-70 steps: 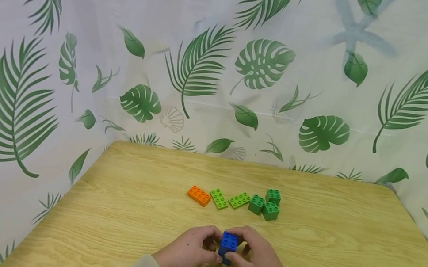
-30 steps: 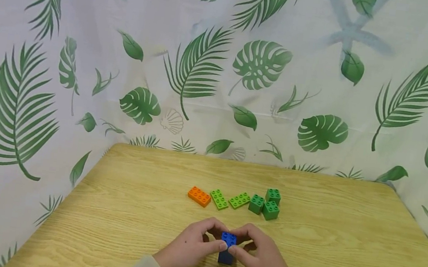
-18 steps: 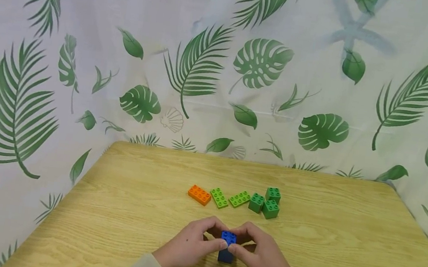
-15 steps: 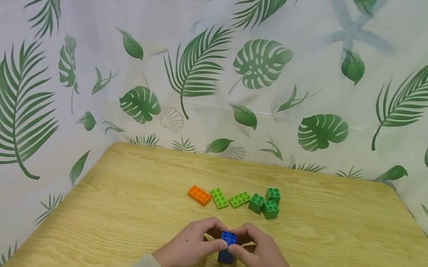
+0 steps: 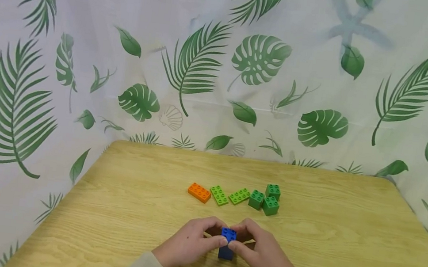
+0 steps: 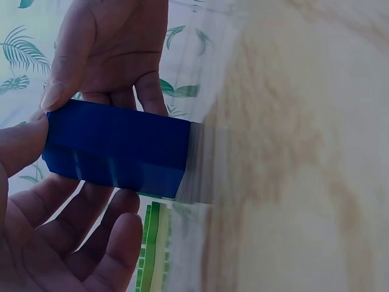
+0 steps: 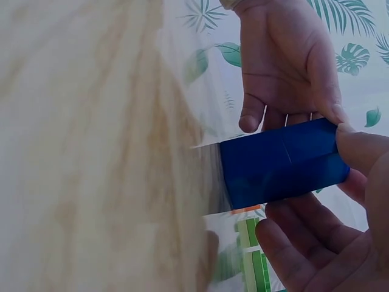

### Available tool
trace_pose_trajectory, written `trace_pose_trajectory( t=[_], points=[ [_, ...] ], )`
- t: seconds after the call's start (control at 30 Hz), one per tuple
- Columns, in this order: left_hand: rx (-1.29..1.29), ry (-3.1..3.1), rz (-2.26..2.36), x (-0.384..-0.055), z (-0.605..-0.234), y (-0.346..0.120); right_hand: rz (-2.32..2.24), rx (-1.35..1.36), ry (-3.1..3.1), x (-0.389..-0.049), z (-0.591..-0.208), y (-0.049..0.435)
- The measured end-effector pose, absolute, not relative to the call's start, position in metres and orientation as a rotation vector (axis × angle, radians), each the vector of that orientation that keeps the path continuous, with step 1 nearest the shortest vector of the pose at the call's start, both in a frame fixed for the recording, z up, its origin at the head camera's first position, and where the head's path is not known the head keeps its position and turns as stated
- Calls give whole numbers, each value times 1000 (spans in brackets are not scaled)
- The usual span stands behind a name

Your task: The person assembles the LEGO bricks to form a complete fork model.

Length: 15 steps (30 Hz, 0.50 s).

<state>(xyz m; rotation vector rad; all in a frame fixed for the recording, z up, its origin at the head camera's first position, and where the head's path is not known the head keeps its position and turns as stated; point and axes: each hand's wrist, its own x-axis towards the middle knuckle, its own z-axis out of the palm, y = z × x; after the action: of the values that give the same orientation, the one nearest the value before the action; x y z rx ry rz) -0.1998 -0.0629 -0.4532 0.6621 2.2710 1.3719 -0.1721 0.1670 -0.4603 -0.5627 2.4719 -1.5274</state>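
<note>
A tall blue toy building block (image 5: 226,253) stands upright on the wooden table, studs facing up. Whether it is one brick or several stacked, I cannot tell. My left hand (image 5: 192,243) and right hand (image 5: 265,253) pinch its upper part from either side. Both thumbs lie on its near top edge, almost meeting, while the other fingers reach round behind. In the left wrist view the smooth side of the blue block (image 6: 118,143) shows between both hands. The right wrist view shows the blue block (image 7: 279,163) with its lower end at the tabletop.
Beyond the hands lie an orange brick (image 5: 199,192), two flat lime-green bricks (image 5: 219,195) and a cluster of three dark green bricks (image 5: 256,199). A leaf-patterned cloth (image 5: 206,128) hangs behind and left of the table (image 5: 129,203).
Since the earliest frame, both thumbs have moved up from the block's lower front to its top edge, and the block has straightened slightly. Over the last second the hands hold almost still.
</note>
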Motion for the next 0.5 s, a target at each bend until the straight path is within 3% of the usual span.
trace_pose_trajectory(
  t=[0.5],
  points=[
    [665, 2265, 1401, -201, -457, -63, -1563, -526, 2456, -173, -459, 168]
  ],
)
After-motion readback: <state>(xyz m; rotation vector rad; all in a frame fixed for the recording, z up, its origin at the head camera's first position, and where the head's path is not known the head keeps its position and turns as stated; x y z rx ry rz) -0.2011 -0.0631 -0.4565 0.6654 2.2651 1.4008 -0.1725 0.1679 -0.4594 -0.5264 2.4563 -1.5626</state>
